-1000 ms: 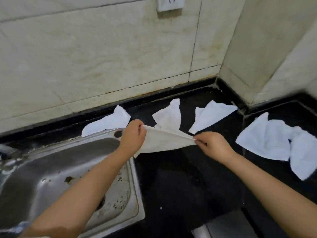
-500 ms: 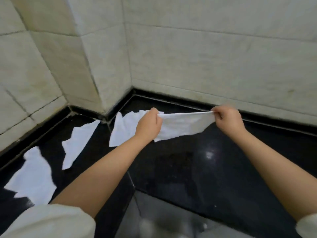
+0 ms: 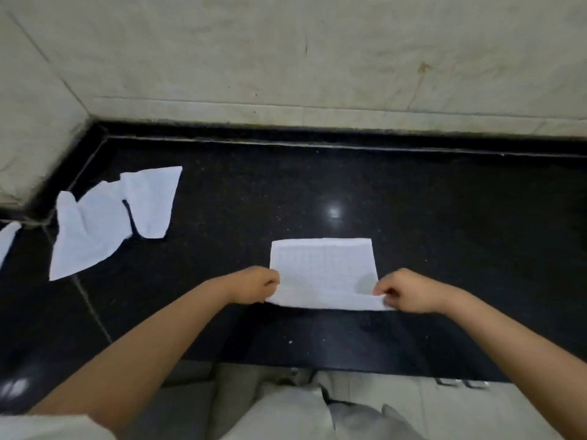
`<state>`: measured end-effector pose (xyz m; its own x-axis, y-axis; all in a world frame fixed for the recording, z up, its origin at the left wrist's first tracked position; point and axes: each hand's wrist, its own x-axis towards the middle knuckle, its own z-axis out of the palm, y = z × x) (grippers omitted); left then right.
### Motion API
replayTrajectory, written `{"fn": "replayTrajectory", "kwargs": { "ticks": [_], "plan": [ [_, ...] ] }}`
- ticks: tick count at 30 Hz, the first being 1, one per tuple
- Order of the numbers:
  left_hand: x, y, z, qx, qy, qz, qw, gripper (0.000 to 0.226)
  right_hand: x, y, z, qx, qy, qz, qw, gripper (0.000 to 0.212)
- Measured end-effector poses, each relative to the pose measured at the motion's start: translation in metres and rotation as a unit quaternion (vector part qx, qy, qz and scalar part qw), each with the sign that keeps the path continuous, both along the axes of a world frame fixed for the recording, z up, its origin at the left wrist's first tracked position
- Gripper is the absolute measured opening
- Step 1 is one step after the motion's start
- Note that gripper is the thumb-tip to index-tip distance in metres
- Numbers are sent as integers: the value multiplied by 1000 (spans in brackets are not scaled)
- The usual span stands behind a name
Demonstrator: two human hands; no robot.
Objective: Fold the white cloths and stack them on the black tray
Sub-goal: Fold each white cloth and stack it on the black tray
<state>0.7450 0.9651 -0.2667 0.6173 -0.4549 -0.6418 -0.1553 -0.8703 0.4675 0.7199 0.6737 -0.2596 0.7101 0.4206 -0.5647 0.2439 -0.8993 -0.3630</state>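
One glossy black stone counter [image 3: 413, 198] meets pale tiled walls [image 3: 317, 58] in a corner. On it lies a rectangular, finely gridded white cloth [image 3: 324, 268]; the left hand [image 3: 254, 285] and right hand [image 3: 408, 290] pinch its near corners. Crumpled cloths [image 3: 104, 217] lie well left of it.

Soft, even light fills the scene, neither harsh nor dim. A small bright glare spot sits on the glossy black stone countertop [image 3: 413, 198], and a fainter one shows at its lower left. The flat white cloth [image 3: 324, 271] casts a soft shadow toward the viewer. The pale tiled wall [image 3: 317, 52] bows with wide-angle distortion; the whole picture is slightly soft, blurrier at the bottom edge.
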Motion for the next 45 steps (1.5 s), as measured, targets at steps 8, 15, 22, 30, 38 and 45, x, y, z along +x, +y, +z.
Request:
{"fn": "replayTrajectory", "kwargs": {
  "ticks": [8,15,22,30,38,45],
  "plan": [
    [33,-10,-12,43,-29,32,998,21,38,-8,-15,11,16,-114,993,22],
    [68,-24,-35,118,-158,91,976,27,76,7,-36,-84,-130,-200,968,27],
    [70,-26,-51,131,-191,71,970,28,76,8,-55,-33,-171,-199,964,25],
    [62,-25,-55,141,-216,41,965,24,81,10,-54,-98,-129,-133,978,29],
    [86,-19,8,30,-304,115,945,23,95,3,7,-31,-273,-165,947,19],
    [62,8,-4,-81,-475,-24,876,17,44,3,-18,33,-387,-123,913,26]
  ]
}}
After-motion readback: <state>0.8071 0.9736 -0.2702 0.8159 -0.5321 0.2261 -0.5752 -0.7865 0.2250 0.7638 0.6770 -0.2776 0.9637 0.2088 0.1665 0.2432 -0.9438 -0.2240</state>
